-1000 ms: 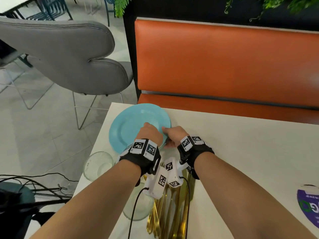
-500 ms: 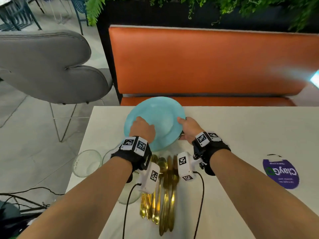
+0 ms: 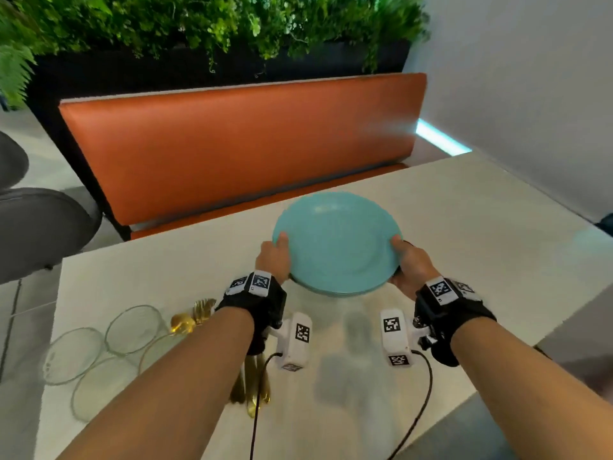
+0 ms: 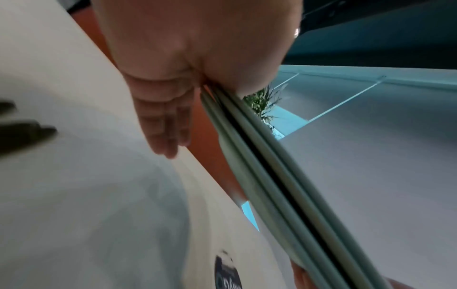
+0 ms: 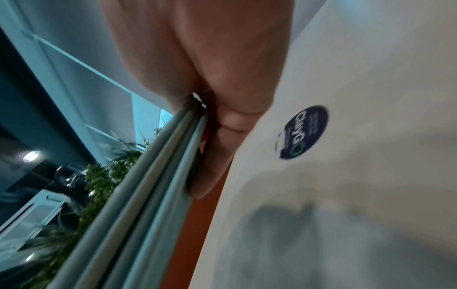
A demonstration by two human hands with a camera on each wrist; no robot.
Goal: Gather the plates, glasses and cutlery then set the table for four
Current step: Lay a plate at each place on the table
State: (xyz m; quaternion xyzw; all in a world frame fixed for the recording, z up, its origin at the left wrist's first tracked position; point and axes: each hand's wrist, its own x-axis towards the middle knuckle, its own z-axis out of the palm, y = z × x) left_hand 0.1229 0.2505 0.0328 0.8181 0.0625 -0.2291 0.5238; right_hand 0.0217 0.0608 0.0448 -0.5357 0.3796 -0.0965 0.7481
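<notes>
A stack of light blue plates [image 3: 336, 242] hangs above the white table [image 3: 464, 227], held between both hands. My left hand [image 3: 277, 257] grips the stack's left rim, thumb on top. My right hand [image 3: 406, 263] grips the right rim the same way. In the left wrist view the stacked plate edges [image 4: 272, 166] run under my thumb, with my fingers [image 4: 163, 125] beneath. The right wrist view shows the plate edges [image 5: 148, 185] pinched likewise. Several clear glasses [image 3: 132, 330] stand at the table's left end. Gold cutlery [image 3: 195, 318] lies beside them, partly hidden by my left forearm.
An orange bench [image 3: 238, 144] runs along the table's far side, with a planter of green plants [image 3: 199, 28] behind it. A grey chair [image 3: 36, 227] stands at the left. A round blue sticker [image 5: 303, 132] is on the tabletop. A white wall [image 3: 530, 94] closes the right side.
Both hands have lifted the plate stack off the table's left part and carried it to the right. The grip has shifted to opposite rims. The glasses and cutlery stayed put.
</notes>
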